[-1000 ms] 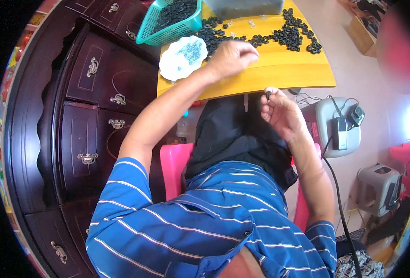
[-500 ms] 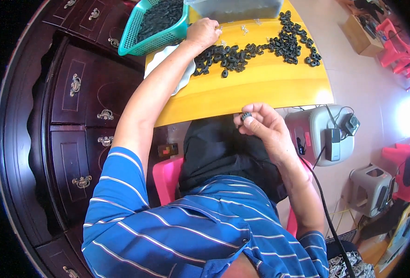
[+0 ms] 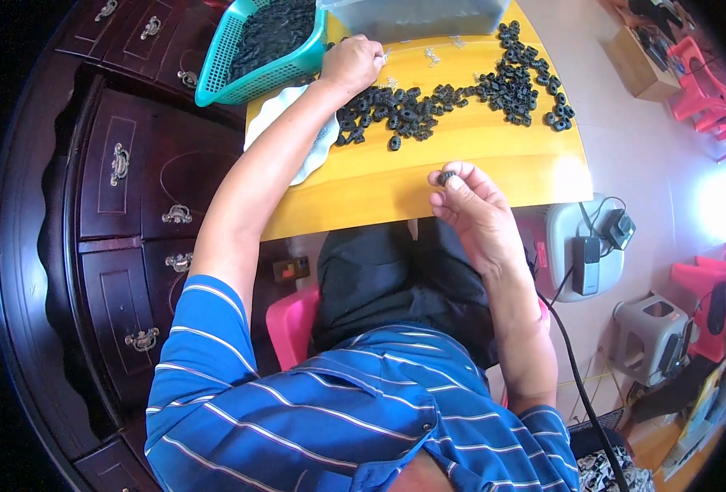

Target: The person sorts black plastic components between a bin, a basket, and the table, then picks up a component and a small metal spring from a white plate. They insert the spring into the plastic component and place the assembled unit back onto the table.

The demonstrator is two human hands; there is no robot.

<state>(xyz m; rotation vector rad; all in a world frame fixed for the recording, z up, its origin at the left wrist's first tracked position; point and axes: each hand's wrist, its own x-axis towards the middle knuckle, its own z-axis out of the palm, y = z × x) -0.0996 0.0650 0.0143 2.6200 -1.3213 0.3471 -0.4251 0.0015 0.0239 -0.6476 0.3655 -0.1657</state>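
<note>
My right hand is raised over the front edge of the yellow table. Thumb and fingertips pinch a small black ribbed piece. Farther off, my left hand reaches across to the back of the table, between a green basket and the scattered parts. Its fingers are drawn together beside tiny silvery pieces; whatever they grip is hidden. Many small black plastic pieces with holes lie in a loose band to the right of the left hand and in a denser pile at the back right.
At the back left a green basket holds a heap of black parts. A translucent bin stands beside it. A white scalloped tray lies under my left forearm. Dark drawers line the left; a grey stool bearing chargers stands right.
My right hand has risen from the lap side of the table edge to above the tabletop, still pinching the black piece. My left hand stays near the silvery pieces; the view has shifted slightly.
</note>
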